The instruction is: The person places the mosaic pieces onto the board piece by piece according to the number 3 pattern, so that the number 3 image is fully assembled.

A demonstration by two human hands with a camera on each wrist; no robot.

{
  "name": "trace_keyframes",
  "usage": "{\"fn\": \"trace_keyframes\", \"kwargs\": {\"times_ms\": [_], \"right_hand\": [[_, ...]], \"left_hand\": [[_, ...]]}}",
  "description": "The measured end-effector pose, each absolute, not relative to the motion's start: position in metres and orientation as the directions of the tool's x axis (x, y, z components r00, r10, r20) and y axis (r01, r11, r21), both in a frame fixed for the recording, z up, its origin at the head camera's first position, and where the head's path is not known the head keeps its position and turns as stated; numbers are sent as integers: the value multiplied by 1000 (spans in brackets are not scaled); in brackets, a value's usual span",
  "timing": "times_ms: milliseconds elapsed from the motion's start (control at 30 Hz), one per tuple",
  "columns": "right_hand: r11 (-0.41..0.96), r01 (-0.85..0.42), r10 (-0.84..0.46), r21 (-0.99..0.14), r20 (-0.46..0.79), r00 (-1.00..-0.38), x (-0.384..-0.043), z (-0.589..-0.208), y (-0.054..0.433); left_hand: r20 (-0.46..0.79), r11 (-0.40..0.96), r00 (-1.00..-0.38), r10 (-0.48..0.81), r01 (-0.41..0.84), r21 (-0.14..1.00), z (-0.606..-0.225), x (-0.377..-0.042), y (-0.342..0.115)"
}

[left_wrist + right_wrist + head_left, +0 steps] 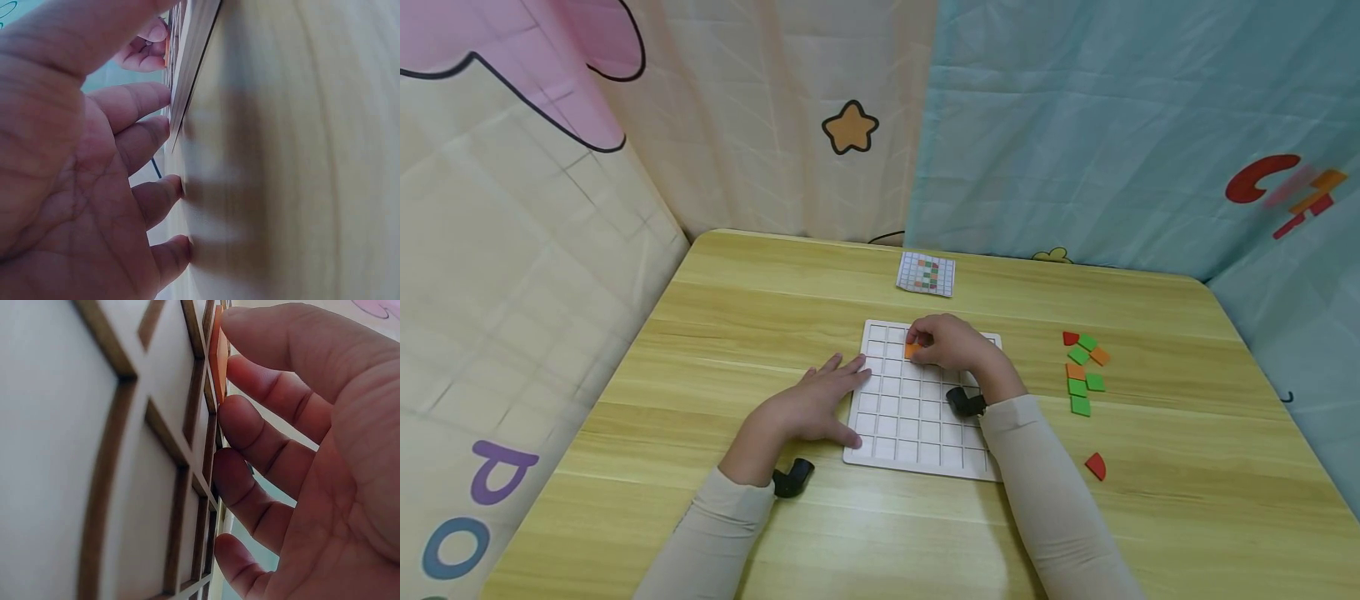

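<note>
The right hand's grip (953, 343) pinches an orange tile (912, 351); the board (908, 429) could skid if the left hand (817, 404), spread wide at nine o'clock, eases.

The tile (912, 352) in my right hand (953, 343) is orange. At my left hand (822, 405), the board (886, 427) is white with square grid. Right of both are 5 green tiles (1080, 406), 2 orange tiles (1076, 372) and 2 red pieces (1096, 467).

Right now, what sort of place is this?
Probably a children's play or activity corner: cartoon-printed curtains hang around a wood-grain table, which bears a white grid board and small coloured tiles.
</note>
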State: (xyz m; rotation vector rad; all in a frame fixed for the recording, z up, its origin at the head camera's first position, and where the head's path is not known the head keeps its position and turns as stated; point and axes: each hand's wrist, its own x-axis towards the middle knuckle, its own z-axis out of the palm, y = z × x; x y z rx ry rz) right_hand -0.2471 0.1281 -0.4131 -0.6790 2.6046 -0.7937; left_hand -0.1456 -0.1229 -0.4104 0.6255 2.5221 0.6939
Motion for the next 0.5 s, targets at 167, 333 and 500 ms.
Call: {"fn": "trace_keyframes", "kwargs": {"times_ms": [167, 333, 500], "right_hand": [[728, -349, -535, -590, -170, -827, -246, -412, 128], [726, -346, -536, -594, -174, -826, -247, -412, 129], [728, -339, -533, -596, -181, -827, -247, -411, 129]], "left_hand": [[-299, 772, -796, 527, 300, 561, -410, -146, -123], [-301, 771, -795, 527, 299, 562, -410, -146, -123], [-301, 772, -795, 527, 298, 562, -410, -146, -123]]}}
